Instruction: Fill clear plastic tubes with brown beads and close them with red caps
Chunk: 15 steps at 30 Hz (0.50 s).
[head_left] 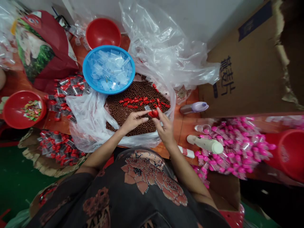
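Over the heap of brown beads (130,88), my two hands meet. My right hand (165,129) is closed, its fingertips pinching a glossy red cap (154,113). Thumb and forefinger of my left hand (134,123) pinch a small clear container, mostly hidden by the fingers, right against the cap. Loose red caps (135,101) are scattered on the beads just beyond my hands. The beads lie in an opened clear plastic bag (87,123). A blue basin (85,71) of clear plastic containers (111,69) rests at its far left edge.
Filled red-capped containers (57,147) are piled on the left, near a red bowl (14,109) of wrapped pieces. Another red bowl (103,31) stands behind the basin. Pink-capped containers (237,148), a pale bottle (206,144), a lilac-lidded flask (194,107) and a cardboard box (251,72) occupy the right.
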{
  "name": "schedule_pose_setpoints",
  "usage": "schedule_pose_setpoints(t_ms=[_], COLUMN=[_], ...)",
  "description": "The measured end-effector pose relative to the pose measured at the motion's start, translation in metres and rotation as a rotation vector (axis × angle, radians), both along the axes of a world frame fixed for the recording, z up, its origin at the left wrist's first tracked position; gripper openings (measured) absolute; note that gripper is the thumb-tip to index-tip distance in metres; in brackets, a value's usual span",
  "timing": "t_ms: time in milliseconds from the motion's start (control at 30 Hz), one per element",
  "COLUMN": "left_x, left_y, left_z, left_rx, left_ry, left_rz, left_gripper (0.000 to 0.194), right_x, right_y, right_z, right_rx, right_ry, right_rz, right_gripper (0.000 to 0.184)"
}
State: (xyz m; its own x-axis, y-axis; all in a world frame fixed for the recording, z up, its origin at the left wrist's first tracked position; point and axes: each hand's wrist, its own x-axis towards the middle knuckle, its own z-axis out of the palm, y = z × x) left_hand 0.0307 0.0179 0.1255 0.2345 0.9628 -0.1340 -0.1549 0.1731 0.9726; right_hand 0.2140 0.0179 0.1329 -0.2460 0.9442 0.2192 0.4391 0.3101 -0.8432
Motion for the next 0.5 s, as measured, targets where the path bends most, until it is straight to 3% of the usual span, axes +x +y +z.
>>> schedule_pose_setpoints(t_ms=[67,167,333,500], left_x=[0.0,0.001,0.01,0.01], left_y=[-0.003,-0.007,-0.011,-0.016], left_z=[-0.001,-0.006,-0.021,-0.04], left_rx=[-0.004,-0.122,-0.502,-0.558], left_ry=[0.025,-0.036,-0.208,-0.166], left_rz=[0.008,0.062,0.108,0.222], left_gripper=[0.047,0.05,0.067,0.049], right_x=[0.001,0.001,-0.01,-0.032], right_y=[0.001,0.0,-0.006,-0.008], right_z=[-0.001,-0.01,-0.028,-0.039], right_rx=[0.117,0.222,0.237,0.191], right_ry=[-0.216,-0.413,-0.459,-0.522], right_rz=[0.125,0.162,0.257,0.284], right_gripper=[0.067,0.085,0.078,0.068])
